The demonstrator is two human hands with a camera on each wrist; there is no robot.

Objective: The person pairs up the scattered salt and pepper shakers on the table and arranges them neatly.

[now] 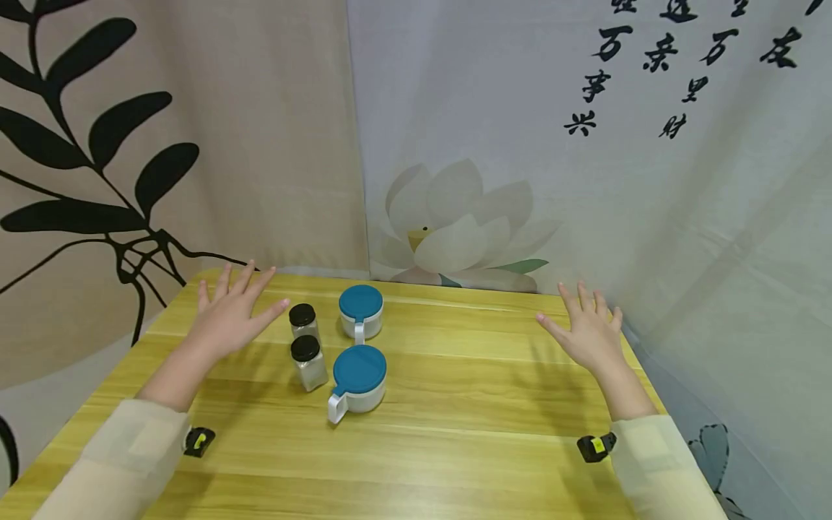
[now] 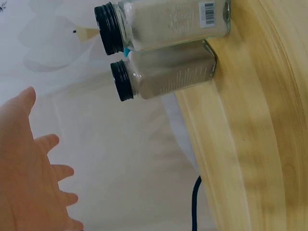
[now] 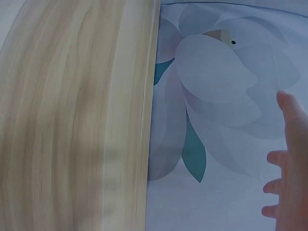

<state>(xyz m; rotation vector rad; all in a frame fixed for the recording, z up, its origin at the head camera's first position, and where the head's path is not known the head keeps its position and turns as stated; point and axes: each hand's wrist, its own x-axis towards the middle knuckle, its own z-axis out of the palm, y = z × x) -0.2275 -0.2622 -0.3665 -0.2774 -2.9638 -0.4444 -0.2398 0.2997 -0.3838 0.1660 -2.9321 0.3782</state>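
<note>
My left hand [image 1: 227,318] is held over the left part of the table with its fingers spread, holding nothing. Just right of it stand two square glass jars with black screw lids, a nearer jar [image 1: 310,365] and a farther jar [image 1: 304,321]. In the left wrist view a barcode label shows on one glass jar [image 2: 175,24], with the other jar [image 2: 173,70] beside it. Two white containers with blue lids and side handles, the near container [image 1: 360,375] and the far container [image 1: 361,310], stand right of the jars. My right hand [image 1: 590,336], fingers spread, is over the table's right side, away from them all.
The wooden table [image 1: 468,448] ends at a back edge against a hanging cloth [image 1: 455,94] printed with a lotus and black characters. Another cloth [image 1: 273,130] with dark leaves hangs at the left. Both wrists carry small black devices.
</note>
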